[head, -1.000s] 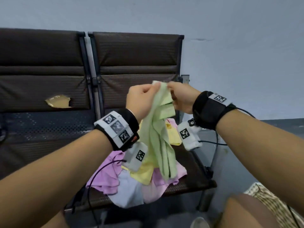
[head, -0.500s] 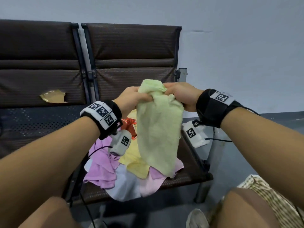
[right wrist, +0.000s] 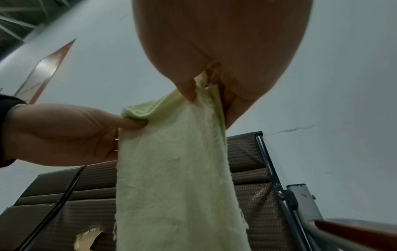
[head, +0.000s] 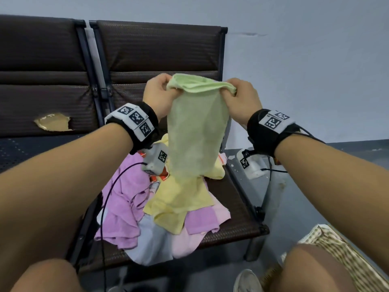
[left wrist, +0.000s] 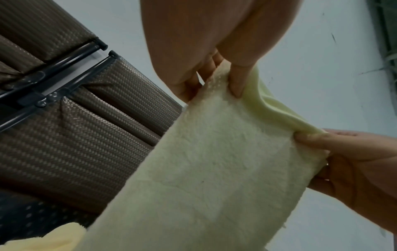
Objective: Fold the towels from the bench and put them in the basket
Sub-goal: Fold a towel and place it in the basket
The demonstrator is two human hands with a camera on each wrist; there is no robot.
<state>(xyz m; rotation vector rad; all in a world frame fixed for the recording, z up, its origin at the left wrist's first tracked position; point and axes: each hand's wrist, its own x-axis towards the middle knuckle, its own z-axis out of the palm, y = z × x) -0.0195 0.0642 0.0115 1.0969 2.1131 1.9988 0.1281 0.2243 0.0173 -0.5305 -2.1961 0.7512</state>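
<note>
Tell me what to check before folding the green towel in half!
1. Left hand pinches its top corner: ok.
2. Right hand pinches the other top corner: ok.
3. Green towel hangs spread between both hands: ok.
4. Top edge flat: not ok, it sags and bunches.
5. Bottom edge clear of the towel pile on the bench: cannot tell, they overlap in the head view.
6. Basket nearby: ok, low on the right.

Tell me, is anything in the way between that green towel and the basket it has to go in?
Nothing visible. Both hands, left and right, hold the green towel up over the pile on the bench; the basket sits low to the right, with open air between.
</note>
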